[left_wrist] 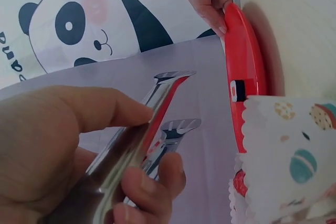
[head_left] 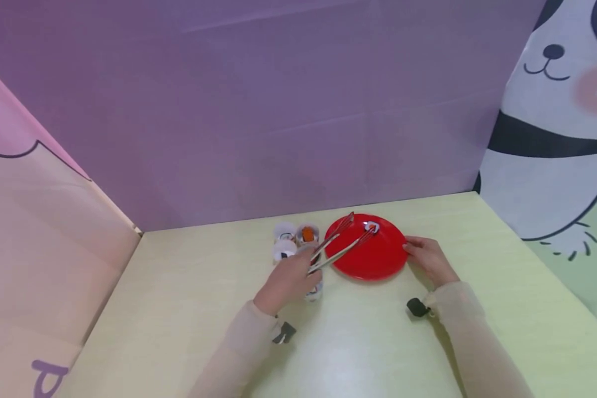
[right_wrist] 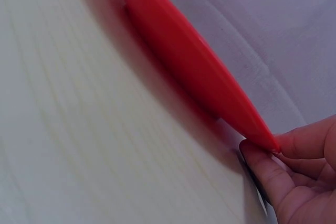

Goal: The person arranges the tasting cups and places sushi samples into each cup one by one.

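Note:
My left hand (head_left: 288,281) grips metal tongs (head_left: 340,254), thumb on one arm and fingers curled round the other. The two tong ends stand apart over a red plate (head_left: 368,260), with nothing between them in the left wrist view. On the plate lies a small sushi piece (left_wrist: 238,91), white with a dark wrap and a red centre. One tong end overlaps it in the head view. My right hand (head_left: 430,260) pinches the plate's right rim between thumb and fingers, as the right wrist view also shows.
Left of the plate stand several patterned paper cups (left_wrist: 289,150) with sushi pieces in them, partly hidden under my left hand. An orange-topped piece (head_left: 308,234) shows in one cup. A purple backdrop (head_left: 258,121) rises at the table's back edge, with printed panels at both sides.

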A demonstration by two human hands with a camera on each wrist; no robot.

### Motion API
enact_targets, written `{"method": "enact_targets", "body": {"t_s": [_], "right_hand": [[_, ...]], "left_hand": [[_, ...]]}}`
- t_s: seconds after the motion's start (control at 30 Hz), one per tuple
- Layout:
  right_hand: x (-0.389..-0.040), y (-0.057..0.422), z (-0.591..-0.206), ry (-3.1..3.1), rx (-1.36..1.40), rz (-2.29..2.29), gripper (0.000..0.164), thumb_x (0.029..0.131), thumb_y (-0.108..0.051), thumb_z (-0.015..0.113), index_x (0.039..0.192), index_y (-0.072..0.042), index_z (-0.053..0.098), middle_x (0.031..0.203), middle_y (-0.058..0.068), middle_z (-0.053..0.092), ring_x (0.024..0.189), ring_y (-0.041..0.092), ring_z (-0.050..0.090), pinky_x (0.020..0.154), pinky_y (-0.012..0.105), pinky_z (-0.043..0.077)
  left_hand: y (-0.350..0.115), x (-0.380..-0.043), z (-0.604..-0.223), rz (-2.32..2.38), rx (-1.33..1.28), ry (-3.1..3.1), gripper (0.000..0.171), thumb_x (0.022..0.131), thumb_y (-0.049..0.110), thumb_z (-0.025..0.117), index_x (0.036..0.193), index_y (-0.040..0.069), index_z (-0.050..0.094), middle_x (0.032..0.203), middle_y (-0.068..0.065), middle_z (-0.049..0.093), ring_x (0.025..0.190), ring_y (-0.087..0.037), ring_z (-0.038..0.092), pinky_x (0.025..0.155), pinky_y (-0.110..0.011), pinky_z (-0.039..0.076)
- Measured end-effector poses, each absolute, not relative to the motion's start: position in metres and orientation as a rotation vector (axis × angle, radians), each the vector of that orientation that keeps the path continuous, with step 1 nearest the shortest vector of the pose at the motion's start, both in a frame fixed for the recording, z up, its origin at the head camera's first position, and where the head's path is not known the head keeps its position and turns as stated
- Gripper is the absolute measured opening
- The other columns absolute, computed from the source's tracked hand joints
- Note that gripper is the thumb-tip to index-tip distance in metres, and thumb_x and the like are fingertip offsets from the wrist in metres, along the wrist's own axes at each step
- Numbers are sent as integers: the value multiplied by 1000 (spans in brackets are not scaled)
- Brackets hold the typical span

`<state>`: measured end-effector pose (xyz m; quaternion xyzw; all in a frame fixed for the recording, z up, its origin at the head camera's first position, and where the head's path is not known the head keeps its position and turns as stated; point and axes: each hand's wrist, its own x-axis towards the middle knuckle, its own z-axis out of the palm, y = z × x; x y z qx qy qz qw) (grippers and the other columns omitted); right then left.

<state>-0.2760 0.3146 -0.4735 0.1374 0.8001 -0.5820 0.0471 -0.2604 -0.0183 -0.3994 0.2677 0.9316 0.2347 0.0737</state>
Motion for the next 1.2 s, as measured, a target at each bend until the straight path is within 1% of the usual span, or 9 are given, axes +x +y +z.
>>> {"method": "enact_targets", "body": {"t_s": [0.1, 0.23, 0.3, 0.33, 0.43, 0.53, 0.77, 0.93, 1.2], "right_hand": [[-276, 315, -475, 2446, 413, -1783, 48, 101, -17, 42, 142, 6, 33, 141, 26, 38, 120, 33, 47, 91, 27, 48], [-277, 315, -477, 2457, 398, -1791, 48, 101, -17, 42, 141, 7, 33, 140, 27, 39, 114, 28, 51, 84, 21, 50], [-277, 314, -478, 2460, 392, -1796, 48, 101, -17, 43, 141, 8, 33, 140, 27, 40, 109, 23, 53, 83, 20, 50], [-278, 314, -478, 2461, 387, -1801, 48, 101, -16, 43, 140, 8, 33, 139, 28, 40, 107, 20, 54, 83, 20, 50], [-278, 313, -478, 2460, 383, -1807, 48, 100, -16, 43, 140, 9, 33, 139, 29, 40, 105, 18, 55, 84, 21, 50], [-278, 312, -477, 2452, 392, -1798, 48, 101, -16, 43, 141, 8, 32, 140, 28, 39, 112, 27, 53, 86, 23, 49], [-278, 313, -477, 2445, 400, -1799, 49, 101, -17, 43, 141, 7, 32, 141, 27, 38, 120, 34, 47, 86, 22, 49], [-277, 313, -477, 2447, 410, -1782, 49, 101, -17, 43, 142, 7, 32, 141, 27, 38, 121, 35, 47, 90, 26, 48], [-275, 314, -478, 2450, 417, -1778, 49, 101, -18, 43, 141, 7, 32, 141, 27, 38, 122, 35, 46, 91, 26, 48]], "left_hand": [[-11, -263, -399, 710, 810, 2792, 48, 93, 25, 56, 135, 5, 45, 92, -2, 56, 66, -15, 51, 52, -25, 45], [-1, -266, -399, 636, 820, 2823, 51, 94, 28, 56, 136, 3, 45, 116, -7, 59, 88, -16, 57, 72, -29, 52], [4, -267, -399, 599, 848, 2847, 49, 93, 28, 57, 134, 2, 47, 121, -8, 59, 93, -17, 56, 76, -29, 52], [6, -268, -399, 574, 856, 2861, 48, 93, 28, 57, 133, 1, 48, 121, -8, 59, 93, -16, 56, 76, -28, 52], [13, -271, -400, 463, 895, 2899, 43, 93, 28, 57, 126, 1, 53, 98, -5, 62, 77, -15, 55, 61, -22, 48], [20, -274, -400, 338, 896, 2926, 43, 93, 31, 57, 123, 1, 54, 83, -2, 59, 65, -13, 51, 52, -22, 41], [36, -280, -401, 263, 715, 2882, 54, 93, 39, 56, 136, 9, 46, 91, -3, 63, 74, -16, 54, 60, -35, 47], [45, -283, -404, 387, 612, 2808, 47, 92, 34, 59, 129, 6, 49, 77, -4, 58, 65, -16, 55, 54, -27, 45], [58, -289, -409, 469, 491, 2748, 43, 92, 31, 59, 126, 8, 48, 80, -8, 56, 64, -18, 54, 52, -25, 43]]}}
